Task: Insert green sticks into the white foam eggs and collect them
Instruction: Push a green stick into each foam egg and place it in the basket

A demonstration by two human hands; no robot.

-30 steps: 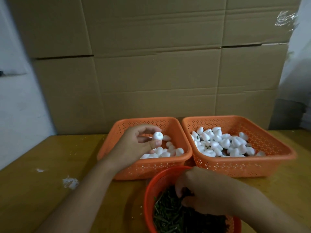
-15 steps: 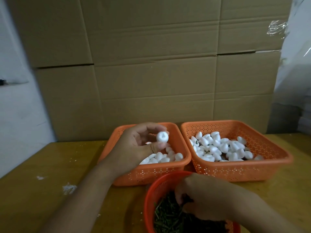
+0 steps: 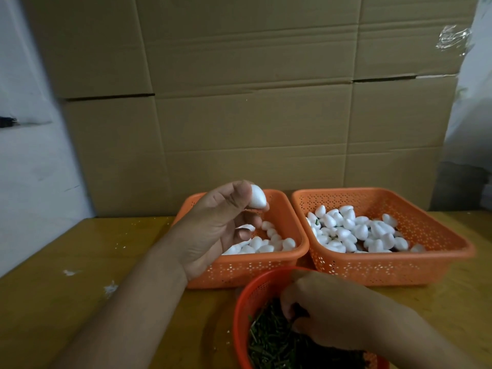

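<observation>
Two hands worked over a yellow wooden surface as I watched through the head camera. My left hand pinched a white foam egg between thumb and fingertips, raised above the left orange basket, where more loose eggs lay. My right hand curled down into the round red basket nearest me, its fingertips buried among the green sticks; I could not tell whether they had caught one. Beside the left basket, the right orange basket held a heap of eggs. Cardboard boxes stood behind.
</observation>
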